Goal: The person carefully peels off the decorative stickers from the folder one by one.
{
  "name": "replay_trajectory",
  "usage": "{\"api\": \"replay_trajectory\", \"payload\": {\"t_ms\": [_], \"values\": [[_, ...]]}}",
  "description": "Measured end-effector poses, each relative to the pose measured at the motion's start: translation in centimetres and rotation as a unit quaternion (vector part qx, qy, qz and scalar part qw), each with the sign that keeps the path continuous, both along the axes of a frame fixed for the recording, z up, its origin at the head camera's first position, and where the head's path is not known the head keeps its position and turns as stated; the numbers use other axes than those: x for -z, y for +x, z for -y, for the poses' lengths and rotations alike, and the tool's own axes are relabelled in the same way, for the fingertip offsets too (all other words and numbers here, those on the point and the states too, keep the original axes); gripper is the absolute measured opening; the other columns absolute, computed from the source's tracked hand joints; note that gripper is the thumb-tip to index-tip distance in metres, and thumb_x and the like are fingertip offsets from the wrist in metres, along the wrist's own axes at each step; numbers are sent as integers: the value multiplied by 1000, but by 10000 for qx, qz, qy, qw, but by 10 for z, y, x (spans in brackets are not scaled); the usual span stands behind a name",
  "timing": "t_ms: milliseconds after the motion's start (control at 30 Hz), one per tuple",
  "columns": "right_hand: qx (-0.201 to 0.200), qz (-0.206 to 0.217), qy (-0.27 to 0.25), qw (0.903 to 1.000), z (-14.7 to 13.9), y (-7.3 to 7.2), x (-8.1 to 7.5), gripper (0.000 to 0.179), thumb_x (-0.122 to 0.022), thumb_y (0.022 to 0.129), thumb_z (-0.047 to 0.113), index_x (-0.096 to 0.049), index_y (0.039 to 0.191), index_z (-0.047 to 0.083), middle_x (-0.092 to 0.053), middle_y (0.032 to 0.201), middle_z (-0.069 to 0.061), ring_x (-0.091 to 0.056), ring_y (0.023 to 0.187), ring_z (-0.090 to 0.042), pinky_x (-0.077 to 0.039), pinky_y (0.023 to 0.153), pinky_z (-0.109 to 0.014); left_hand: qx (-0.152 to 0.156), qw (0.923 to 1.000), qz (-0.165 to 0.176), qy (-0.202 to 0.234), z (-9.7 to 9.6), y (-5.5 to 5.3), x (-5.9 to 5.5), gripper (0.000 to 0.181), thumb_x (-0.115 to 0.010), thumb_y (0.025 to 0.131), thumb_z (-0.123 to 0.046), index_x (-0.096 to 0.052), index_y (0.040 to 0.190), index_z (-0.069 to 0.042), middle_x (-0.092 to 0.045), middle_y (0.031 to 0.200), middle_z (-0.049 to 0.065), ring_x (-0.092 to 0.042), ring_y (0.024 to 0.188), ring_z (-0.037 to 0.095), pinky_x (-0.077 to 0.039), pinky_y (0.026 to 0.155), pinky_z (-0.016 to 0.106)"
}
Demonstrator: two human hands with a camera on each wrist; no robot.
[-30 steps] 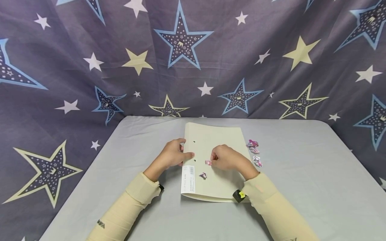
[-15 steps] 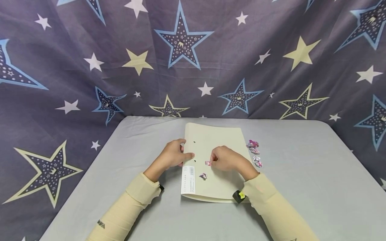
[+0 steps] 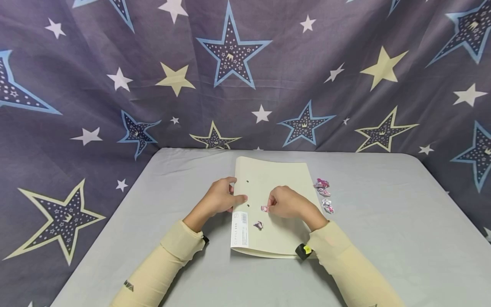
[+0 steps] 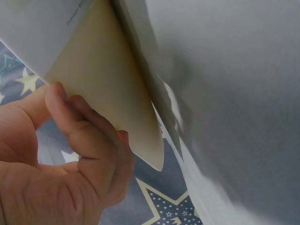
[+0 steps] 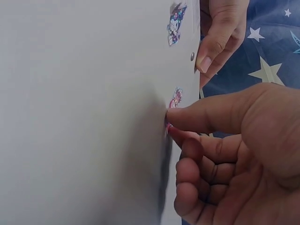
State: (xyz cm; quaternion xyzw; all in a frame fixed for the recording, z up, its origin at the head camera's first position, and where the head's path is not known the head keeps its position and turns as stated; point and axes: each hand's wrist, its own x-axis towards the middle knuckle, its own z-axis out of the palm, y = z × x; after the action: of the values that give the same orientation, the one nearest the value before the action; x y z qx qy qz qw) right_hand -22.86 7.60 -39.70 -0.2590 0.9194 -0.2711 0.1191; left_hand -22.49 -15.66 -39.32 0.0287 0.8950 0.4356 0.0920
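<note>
A cream clip-file folder (image 3: 276, 175) lies on the table, its spine side raised a little. My left hand (image 3: 220, 196) grips that spine edge, thumb on the cover and fingers underneath; the left wrist view shows the fingertips (image 4: 57, 91) against the underside. Over the cover, my right hand (image 3: 287, 201) pinches a small pink character sticker (image 5: 176, 97) between thumb and index finger, right at the cover's surface. Part of this sticker is hidden behind the fingertips. Closer to the folder's near end, a dark purple character sticker (image 3: 258, 225) lies flat on the cover.
Right of the folder, several shiny pink and purple stickers (image 3: 322, 186) lie in a small pile, with silvery ones (image 3: 327, 205) just nearer. A white printed label (image 3: 240, 229) covers the spine's near corner. Star-patterned cloth (image 3: 245, 85) hangs behind the grey-covered table (image 3: 184, 273).
The folder's cover and the pink sticker have shifted very slightly toward the near side. Both hands keep their holds in almost the same places.
</note>
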Motion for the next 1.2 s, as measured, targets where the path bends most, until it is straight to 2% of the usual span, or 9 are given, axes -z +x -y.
{"api": "replay_trajectory", "payload": {"t_ms": [467, 833, 1200], "values": [[44, 274, -200, 9994, -2, -3, 5, 11, -69, 86, 5, -68, 77, 10, -62, 76, 0, -55, 71, -16, -47, 64, -28, -58, 10000, 28, -3, 0, 1, 0, 79, -83, 87, -19, -43, 152, 2, -53, 100, 12, -65, 56, 20, -62, 57, 39], [-137, 232, -8, 9996, -2, -1, 6, 16, -64, 93, 8, -63, 78, 10, -54, 71, 0, -49, 65, -13, -40, 58, -25, -66, 9999, 69, 43, 0, 1, 0, 79, -83, 87, -19, -43, 152, 2, -54, 101, 13, -65, 56, 20, -62, 58, 40], [-292, 26, 150, 9995, -2, 0, 1, 13, -61, 94, 8, -62, 81, 10, -55, 72, 1, -49, 65, -12, -41, 59, -25, -18, 10000, 78, -8, 2, 1, -1, 79, -83, 87, -20, -43, 152, 2, -53, 100, 12, -64, 55, 19, -62, 60, 44]]}}
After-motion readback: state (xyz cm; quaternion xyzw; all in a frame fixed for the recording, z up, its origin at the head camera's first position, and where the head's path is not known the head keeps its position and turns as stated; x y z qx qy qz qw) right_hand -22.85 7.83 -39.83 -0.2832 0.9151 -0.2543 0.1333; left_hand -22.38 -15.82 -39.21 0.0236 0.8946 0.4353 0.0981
